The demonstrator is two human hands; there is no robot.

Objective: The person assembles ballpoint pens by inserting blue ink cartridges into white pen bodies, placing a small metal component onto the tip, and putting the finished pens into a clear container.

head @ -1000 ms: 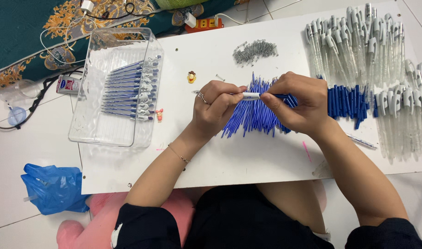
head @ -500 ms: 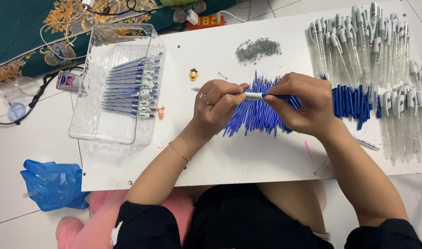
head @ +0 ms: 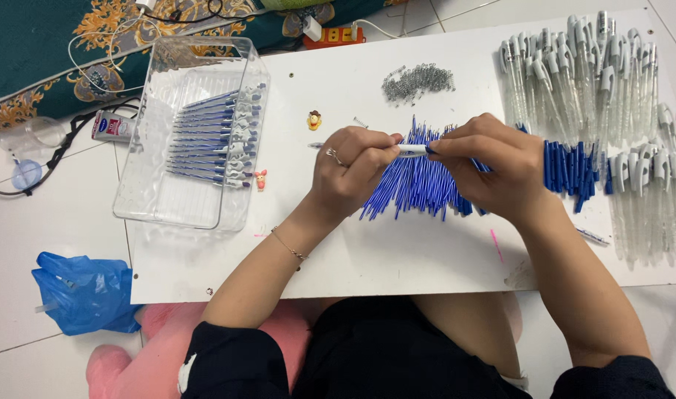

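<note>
My left hand [head: 352, 171] is closed around a white pen barrel [head: 410, 149] held level over the white board [head: 397, 251]. My right hand [head: 493, 168] pinches the blue end of that same pen at its right tip. Under both hands lies a fan of blue ink refills [head: 412, 185]. More blue parts [head: 570, 166] lie just right of my right hand. A ring shows on my left hand and a thin bracelet on that wrist.
A clear plastic tray [head: 160, 199] at the left holds a row of finished blue pens [head: 212, 137]. Clear pen barrels [head: 581, 70] cover the right side. A small heap of metal springs [head: 417, 80] lies at the top. A blue bag [head: 83, 292] rests on the floor.
Both hands stay joined on the pen over the refills. The view has shifted slightly; the grip looks the same.
</note>
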